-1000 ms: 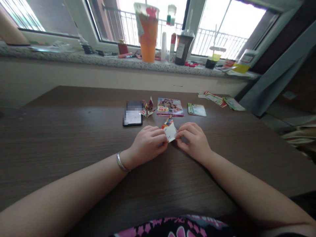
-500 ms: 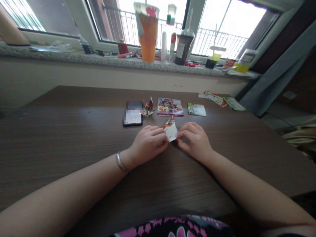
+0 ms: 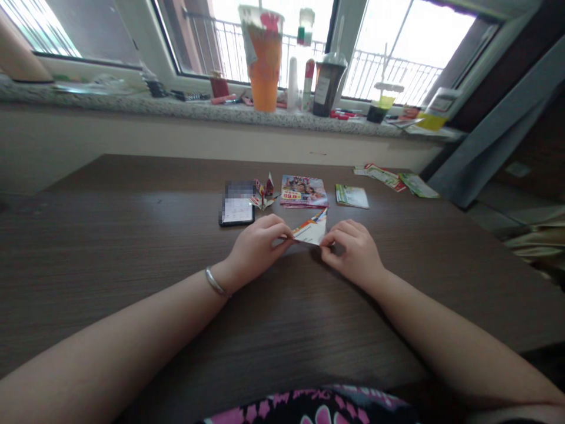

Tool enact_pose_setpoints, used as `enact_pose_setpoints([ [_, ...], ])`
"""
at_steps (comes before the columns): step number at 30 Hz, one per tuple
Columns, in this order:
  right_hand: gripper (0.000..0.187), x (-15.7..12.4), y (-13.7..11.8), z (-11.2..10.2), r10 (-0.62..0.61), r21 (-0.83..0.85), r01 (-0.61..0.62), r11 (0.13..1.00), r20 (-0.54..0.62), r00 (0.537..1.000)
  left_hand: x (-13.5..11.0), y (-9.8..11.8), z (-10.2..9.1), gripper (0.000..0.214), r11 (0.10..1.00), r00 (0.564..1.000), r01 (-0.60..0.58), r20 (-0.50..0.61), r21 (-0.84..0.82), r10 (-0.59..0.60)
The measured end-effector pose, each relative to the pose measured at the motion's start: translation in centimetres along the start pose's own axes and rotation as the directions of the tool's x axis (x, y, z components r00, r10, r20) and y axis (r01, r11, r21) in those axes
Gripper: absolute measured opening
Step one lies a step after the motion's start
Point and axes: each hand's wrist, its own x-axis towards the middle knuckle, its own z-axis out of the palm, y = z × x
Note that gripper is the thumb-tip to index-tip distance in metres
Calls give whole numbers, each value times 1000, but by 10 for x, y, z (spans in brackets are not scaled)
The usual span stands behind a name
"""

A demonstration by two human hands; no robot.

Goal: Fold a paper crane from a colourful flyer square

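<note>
Clock centred on the folded paper [image 3: 312, 231], 12 toward the window. The paper is sitting mid-table between both hands, white face with small print showing, coloured strip running along its upper edge, sharp tip pointing to about 1 o'clock. Can't tell if its lower edge is touching the table [image 3: 282, 341].

Left hand [image 3: 257, 247]: coming in from 8 o'clock, grip closing on the paper's 9 o'clock corner, thumb and fingertips pinching it. Silver bangle [image 3: 215, 281] is sitting on that wrist.

Right hand [image 3: 355, 250]: coming in from 4 o'clock, grip pinching the paper's lower corner at about 4, other fingers curling loosely.

Around it: booklet stack [image 3: 304, 190] is lying near 12, pink edges showing. Folded paper figure [image 3: 265, 197] is standing at 10 to 11, points sticking up, right beside the phone [image 3: 237, 206]. Phone is lying at 10, screen showing blurred. Small card stack [image 3: 352, 196] is lying at 2; loose leaflets [image 3: 385, 178] are lying farther out, same direction.

Windowsill [image 3: 185, 111] is running across 12, carrying an orange cup [image 3: 265, 70] at 11 and a dark cup [image 3: 325, 88] at 12.
</note>
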Motion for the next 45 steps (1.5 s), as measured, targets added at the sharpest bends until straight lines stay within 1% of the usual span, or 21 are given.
enact_pose_setpoints([
  [3,8,-1,2,1,22,24,-22,999,-7,1000,1,-7,1,9,989,991,131,10,-66,-131],
  [6,10,-1,4,2,43,40,-42,998,-20,999,1,-11,2,16,970,976,216,45,-109,-213],
  [9,10,-2,4,3,51,52,-49,997,-28,998,0,-13,3,21,958,965,255,88,-130,-245],
  [13,10,-2,5,3,47,60,-45,997,-34,998,-2,-14,5,22,929,945,318,142,-191,-295],
  [17,11,-3,5,4,52,74,-50,996,-33,998,-2,-14,8,19,875,927,373,167,-310,-336],
  [20,11,-3,5,5,52,105,-49,993,-19,999,1,-13,8,17,833,916,401,159,-382,-368],
  [26,11,-4,8,8,44,167,-48,985,30,999,6,-10,4,18,808,905,421,133,-413,-404],
  [32,11,-5,12,11,22,170,-32,985,60,998,5,-11,6,21,760,890,442,129,-476,-437],
  [36,10,-6,16,14,21,170,-32,985,69,997,4,-11,7,22,733,876,467,147,-495,-460],
  [41,7,-6,18,16,1,182,-19,983,97,995,5,-9,8,19,725,882,448,125,-524,-454],
  [45,8,-5,17,14,1,198,-17,980,82,997,5,-9,10,17,680,868,456,117,-574,-483],
])
